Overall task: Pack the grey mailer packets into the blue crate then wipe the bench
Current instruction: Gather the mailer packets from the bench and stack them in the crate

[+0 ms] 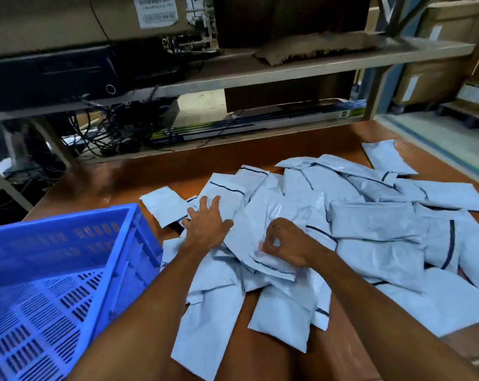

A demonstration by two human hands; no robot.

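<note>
The blue crate (54,270) stands at the left edge of the table (260,158), just left of the left hand (206,229), & as far as visible its perforated floor is bare: no packet inside yet. So the task looks at the very start.

The grey mailer packets (370,224) lie in a loose overlapping pile, spread under both hands and far to the right of them.

Left hand grip: wide, fingers spread flat on top of the pile, holding nothing. Right hand (286,242) grip: narrow, thumb & fingers pinched on the edge of one packet (260,229) directly under it.

Left to do, in my judgement: nearly all packets must go in the crate, then wiping the table. No cloth is visible.
</note>
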